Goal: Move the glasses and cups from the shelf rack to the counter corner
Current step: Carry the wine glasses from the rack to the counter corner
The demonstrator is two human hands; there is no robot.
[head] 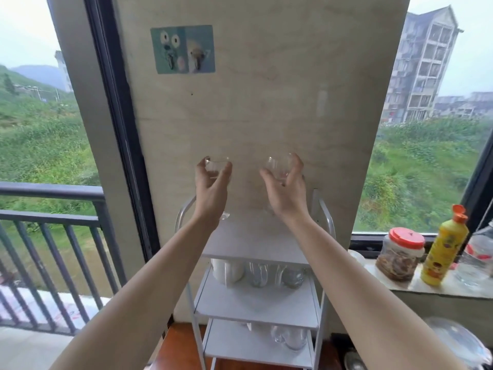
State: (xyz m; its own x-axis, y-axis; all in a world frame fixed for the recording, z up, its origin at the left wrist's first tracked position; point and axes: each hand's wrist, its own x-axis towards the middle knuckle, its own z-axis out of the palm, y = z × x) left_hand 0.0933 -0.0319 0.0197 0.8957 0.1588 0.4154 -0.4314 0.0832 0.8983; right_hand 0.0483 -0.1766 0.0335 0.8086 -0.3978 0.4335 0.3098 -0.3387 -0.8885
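Both hands are reaching forward at the same height, each gripping a small clear glass. Left hand [212, 182] is wrapping its fingers around one glass [216, 166]; right hand [286, 186] is cupping the other glass [277, 166]. They are hovering above the top of a white shelf rack [256, 247] standing against a pale wall panel [256, 102]. More clear glasses [274, 273] and a white cup [226, 271] are sitting on the second shelf. A yellow bottle [444, 249] is standing on the window ledge [440, 287] to the right.
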